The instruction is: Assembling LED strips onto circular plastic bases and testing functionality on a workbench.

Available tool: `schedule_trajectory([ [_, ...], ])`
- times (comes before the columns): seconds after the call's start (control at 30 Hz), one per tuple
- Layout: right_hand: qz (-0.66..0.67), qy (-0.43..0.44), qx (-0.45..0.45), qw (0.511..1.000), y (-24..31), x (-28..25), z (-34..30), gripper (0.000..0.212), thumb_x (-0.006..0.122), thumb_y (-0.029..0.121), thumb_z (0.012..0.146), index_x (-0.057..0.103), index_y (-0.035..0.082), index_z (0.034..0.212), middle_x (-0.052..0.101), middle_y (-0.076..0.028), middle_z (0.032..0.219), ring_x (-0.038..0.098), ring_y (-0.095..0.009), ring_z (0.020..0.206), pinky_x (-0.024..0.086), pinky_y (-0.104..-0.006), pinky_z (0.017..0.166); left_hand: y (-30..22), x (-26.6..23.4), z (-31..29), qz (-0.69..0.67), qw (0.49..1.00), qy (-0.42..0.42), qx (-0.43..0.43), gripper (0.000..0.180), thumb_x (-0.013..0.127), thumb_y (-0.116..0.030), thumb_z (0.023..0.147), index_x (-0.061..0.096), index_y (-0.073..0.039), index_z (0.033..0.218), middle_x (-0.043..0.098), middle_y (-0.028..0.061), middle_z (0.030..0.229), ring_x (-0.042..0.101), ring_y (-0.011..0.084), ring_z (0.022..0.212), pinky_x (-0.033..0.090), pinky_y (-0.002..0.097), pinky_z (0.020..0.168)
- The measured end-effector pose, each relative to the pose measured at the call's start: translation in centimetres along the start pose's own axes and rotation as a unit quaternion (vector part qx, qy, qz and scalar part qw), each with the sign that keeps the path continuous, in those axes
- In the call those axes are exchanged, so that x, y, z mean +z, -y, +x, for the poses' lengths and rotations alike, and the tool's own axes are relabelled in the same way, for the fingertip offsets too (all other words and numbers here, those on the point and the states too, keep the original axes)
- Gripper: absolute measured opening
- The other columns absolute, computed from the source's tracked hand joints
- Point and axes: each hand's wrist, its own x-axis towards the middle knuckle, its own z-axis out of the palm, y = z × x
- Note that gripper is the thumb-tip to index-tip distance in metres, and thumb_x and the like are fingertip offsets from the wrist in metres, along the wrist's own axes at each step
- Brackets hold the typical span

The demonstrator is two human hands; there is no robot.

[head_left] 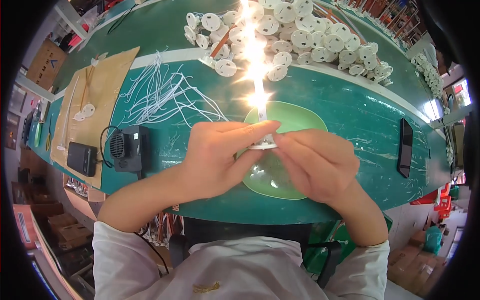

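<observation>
Both my hands meet over a light green shallow bowl (312,117) on the green table. Between them is a small white round disc (263,146), seen nearly edge-on. My left hand (215,155) pinches it, index finger above and thumb below. At the disc's right edge, the fingertips of my right hand (320,162) are pressed together. A narrow white strip (261,112) with glaring lights rises away from the fingers. Its glare hides detail, and the fingers cover where it meets the disc. Small clear or shiny pieces, too blurred to name, lie in the bowl.
Loose white wires (160,97) spread to the left, near a black boxy device (132,148) and a smaller black box (82,159). Cardboard (107,80) lies farther left. Many white disc-ended parts (302,39) are heaped at the back. A black phone (405,147) lies right.
</observation>
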Motion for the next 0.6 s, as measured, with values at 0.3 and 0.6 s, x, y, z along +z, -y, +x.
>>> schedule_trajectory([
  [0.3, 0.006, -0.017, 0.047, 0.999, 0.5, 0.1, 0.0, 0.025, 0.077, -0.007, 0.071, 0.071, -0.001, 0.094, 0.069, -0.012, 0.081, 0.068, -0.024, 0.067, 0.054, -0.0301, 0.057, -0.6, 0.3, 0.6, 0.059, 0.996, -0.033, 0.052, 0.053, 0.070, 0.007, 0.073, 0.065, -0.002, 0.125, 0.072, 0.0153, 0.099, 0.072, 0.0275, 0.078, 0.056, 0.0303, 0.066],
  [0.6, 0.042, 0.107, 0.240, 0.964, -0.5, -0.5, -0.2, 0.023, 0.073, -0.003, 0.077, 0.069, 0.000, 0.100, 0.071, -0.012, 0.091, 0.068, -0.027, 0.075, 0.055, -0.0332, 0.066, 2.3, 0.1, 0.9, 0.089, 0.991, 0.010, 0.096, 0.042, 0.068, 0.005, 0.082, 0.062, 0.000, 0.123, 0.069, 0.0131, 0.089, 0.068, 0.0288, 0.077, 0.051, 0.0348, 0.068],
])
